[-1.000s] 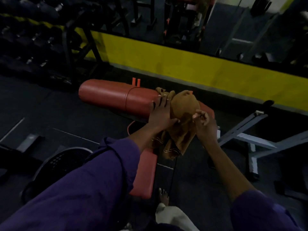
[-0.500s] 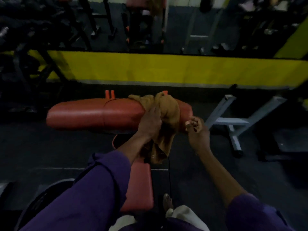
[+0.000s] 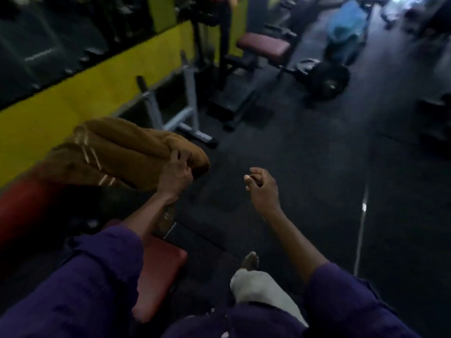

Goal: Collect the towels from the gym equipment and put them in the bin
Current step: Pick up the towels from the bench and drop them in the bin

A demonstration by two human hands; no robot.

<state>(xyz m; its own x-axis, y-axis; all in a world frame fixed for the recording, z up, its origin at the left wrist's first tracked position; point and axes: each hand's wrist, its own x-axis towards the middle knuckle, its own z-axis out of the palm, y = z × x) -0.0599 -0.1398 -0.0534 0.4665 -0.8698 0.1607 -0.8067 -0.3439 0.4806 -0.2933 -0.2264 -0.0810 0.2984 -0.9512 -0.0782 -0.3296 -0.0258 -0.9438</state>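
Gym floor, towel round: my left hand (image 3: 174, 175) grips a bunched brown terry towel with pale stripes (image 3: 127, 152) at its right end, fingers curled round the cloth. It holds the towel over the red vinyl pad (image 3: 24, 203) at left, ready, I judge, for the bin, which is out of view. The towel trails left of that hand. My right hand (image 3: 262, 189) hangs loosely curled and empty, apart to the right.

Left hand (image 3: 174, 173) grips brown towel (image 3: 127, 152) above bench (image 3: 158, 269).
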